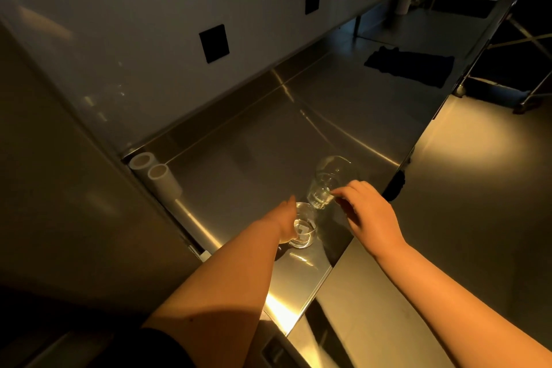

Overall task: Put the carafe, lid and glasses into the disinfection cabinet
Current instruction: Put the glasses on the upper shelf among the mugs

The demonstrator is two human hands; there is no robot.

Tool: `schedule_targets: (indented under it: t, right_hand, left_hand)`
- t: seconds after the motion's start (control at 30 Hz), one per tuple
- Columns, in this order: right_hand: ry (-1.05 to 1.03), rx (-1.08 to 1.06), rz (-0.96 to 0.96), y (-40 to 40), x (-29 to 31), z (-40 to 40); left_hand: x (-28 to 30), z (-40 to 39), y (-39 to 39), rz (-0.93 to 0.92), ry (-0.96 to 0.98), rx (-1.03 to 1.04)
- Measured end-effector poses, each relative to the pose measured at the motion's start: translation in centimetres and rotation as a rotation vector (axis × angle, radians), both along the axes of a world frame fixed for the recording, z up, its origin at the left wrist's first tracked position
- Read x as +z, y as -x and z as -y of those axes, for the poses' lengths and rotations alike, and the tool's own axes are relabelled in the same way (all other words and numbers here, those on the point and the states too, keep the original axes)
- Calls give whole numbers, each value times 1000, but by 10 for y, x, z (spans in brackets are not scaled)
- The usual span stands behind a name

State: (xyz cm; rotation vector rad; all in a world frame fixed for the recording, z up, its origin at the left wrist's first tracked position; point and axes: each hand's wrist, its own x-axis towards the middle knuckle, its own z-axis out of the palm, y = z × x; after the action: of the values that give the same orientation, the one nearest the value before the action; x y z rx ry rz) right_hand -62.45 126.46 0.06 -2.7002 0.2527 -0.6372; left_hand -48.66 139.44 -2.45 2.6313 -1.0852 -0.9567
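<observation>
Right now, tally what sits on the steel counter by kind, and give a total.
Clear glasses: 2
White rolls: 2
Dark cloth: 1
White bottle: 1
Total: 6

Two white tubes (155, 176) lie on the steel counter (268, 134); a dark cloth (409, 64) farther along.

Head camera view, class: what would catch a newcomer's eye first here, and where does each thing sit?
Two bare arms reach over a steel counter in warm, dim light. The left hand grips a short glass near the counter's front edge, while the right hand pinches the rim of a clear carafe just behind it. Two white rolls lie at the left, and a dark cloth lies far back.
</observation>
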Motion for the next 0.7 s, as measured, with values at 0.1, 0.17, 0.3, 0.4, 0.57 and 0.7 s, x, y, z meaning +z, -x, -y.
schedule_targets:
  t: [0.1,0.17,0.3,0.4,0.57,0.7]
  right_hand:
    - [18,79,-20,4,10,-8]
    - [38,135,-35,4,12,-13]
    - [66,202,-71,4,11,-24]
    - [61,225,-88,2,8,-28]
    - [76,219,-145,-7,-1,-29]
    - [81,225,-151,-8,-9,-28]
  left_hand:
    - [0,0,1,-16,-20,-12]
    - [1,-1,2,-17,-55,-2]
    - [1,-3,2,49,-176,-32]
    - [-1,-4,-1,116,-293,-72]
    - [-10,-5,-6,146,-373,-48]
    - [-10,-5,-4,146,-390,-55]
